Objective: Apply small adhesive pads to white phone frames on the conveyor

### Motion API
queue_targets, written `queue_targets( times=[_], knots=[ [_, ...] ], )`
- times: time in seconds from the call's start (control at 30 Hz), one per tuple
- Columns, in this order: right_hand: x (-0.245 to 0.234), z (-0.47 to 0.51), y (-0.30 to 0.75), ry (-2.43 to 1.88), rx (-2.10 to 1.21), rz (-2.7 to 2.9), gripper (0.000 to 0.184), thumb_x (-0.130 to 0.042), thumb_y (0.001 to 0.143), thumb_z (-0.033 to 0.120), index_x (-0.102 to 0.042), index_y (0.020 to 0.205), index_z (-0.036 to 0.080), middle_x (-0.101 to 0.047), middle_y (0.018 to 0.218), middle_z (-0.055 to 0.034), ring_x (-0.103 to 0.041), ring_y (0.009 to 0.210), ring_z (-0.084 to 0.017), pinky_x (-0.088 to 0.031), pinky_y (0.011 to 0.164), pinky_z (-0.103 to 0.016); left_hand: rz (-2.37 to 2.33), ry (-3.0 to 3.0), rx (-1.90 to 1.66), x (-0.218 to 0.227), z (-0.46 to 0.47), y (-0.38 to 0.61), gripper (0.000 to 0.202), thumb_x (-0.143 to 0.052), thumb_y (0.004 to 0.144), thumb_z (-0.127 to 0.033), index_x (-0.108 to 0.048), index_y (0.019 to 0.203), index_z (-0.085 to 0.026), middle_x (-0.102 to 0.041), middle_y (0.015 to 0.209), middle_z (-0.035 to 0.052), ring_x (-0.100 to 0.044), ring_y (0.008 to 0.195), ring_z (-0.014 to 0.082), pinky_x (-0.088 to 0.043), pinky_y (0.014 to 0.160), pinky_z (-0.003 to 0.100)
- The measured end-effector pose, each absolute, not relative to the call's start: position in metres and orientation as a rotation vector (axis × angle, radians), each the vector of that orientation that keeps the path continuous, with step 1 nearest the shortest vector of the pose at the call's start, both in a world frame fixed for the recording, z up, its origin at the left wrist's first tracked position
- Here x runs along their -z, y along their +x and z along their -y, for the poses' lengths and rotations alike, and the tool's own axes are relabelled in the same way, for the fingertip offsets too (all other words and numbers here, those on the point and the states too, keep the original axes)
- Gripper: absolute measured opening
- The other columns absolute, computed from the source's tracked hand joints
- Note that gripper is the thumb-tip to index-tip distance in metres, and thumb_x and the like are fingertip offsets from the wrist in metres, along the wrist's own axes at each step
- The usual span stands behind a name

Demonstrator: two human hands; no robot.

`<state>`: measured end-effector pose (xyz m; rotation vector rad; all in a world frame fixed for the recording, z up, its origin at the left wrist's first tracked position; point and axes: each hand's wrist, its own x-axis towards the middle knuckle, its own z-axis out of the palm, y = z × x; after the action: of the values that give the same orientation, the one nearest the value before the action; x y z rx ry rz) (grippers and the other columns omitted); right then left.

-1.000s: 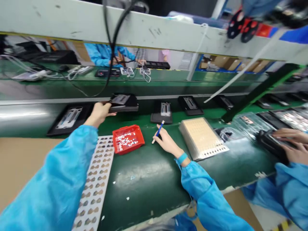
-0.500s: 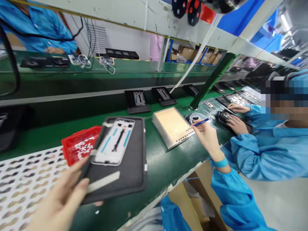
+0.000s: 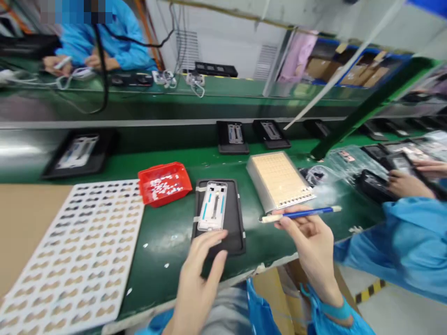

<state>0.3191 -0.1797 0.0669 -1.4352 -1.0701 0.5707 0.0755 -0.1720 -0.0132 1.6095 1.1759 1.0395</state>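
My left hand (image 3: 202, 270) is over the near edge of a black tray (image 3: 233, 218), its thumb and fingers apart; I cannot tell whether the fingertips touch it. In the tray lies a white phone frame (image 3: 213, 204) with blue strips and a dark strip down its middle. My right hand (image 3: 310, 242) pinches a blue and white pen-like tool (image 3: 307, 212), held nearly level with its pale tip pointing left. Just beyond this hand is a block of tan labels (image 3: 279, 177) in a clear-sided holder.
A red bin (image 3: 164, 184) of small white pieces stands left of the tray, beside a white sheet of dumbbell-shaped stickers (image 3: 87, 246). More black trays with phone frames (image 3: 235, 135) line the back. A green post (image 3: 370, 107) rises at right, near a co-worker's hands (image 3: 410, 181).
The black tray, tilted in my left hand before, now lies on the green bench, and that hand has loosened its grip. My right hand still holds the pen-like tool. The view has swung left.
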Motion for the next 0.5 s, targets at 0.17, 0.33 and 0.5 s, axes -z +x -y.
queue_targets(
  times=[0.17, 0.33, 0.5],
  knots=[
    [-0.049, 0.188, 0.28, -1.316, -0.605, 1.124, 0.016, -0.088, 0.095, 0.032, -0.073, 0.099, 0.027, -0.087, 0.092, -0.0038, -0.087, 0.078, -0.024, -0.075, 0.075, -0.033, -0.907, 0.946, -0.926, -0.021, 0.145, 0.115, 0.043, -0.077, 0.091, -0.06, -0.082, 0.096, -0.017, -0.083, 0.086, 0.0094, -0.08, 0.075, 0.0228, -0.07, 0.072, 0.034],
    [-0.034, 0.195, 0.278, -1.195, -0.363, 1.498, 0.027, -0.078, 0.096, 0.007, -0.076, 0.111, 0.03, -0.088, 0.108, -0.0049, -0.087, 0.096, -0.026, -0.075, 0.084, -0.036, -0.952, 0.822, -0.979, -0.012, 0.141, 0.118, 0.036, -0.091, 0.075, -0.051, -0.08, 0.078, -0.017, -0.08, 0.073, 0.0065, -0.077, 0.066, 0.02, -0.068, 0.067, 0.03],
    [-0.027, 0.195, 0.273, -1.162, -0.293, 1.532, 0.034, -0.076, 0.095, 0.002, -0.076, 0.116, 0.029, -0.088, 0.111, -0.0063, -0.087, 0.097, -0.026, -0.075, 0.087, -0.036, -1.045, 0.856, -1.111, -0.004, 0.151, 0.119, 0.021, -0.087, 0.077, -0.039, -0.083, 0.083, -0.019, -0.083, 0.083, 0.0059, -0.081, 0.077, 0.0215, -0.068, 0.075, 0.029]
  ],
)
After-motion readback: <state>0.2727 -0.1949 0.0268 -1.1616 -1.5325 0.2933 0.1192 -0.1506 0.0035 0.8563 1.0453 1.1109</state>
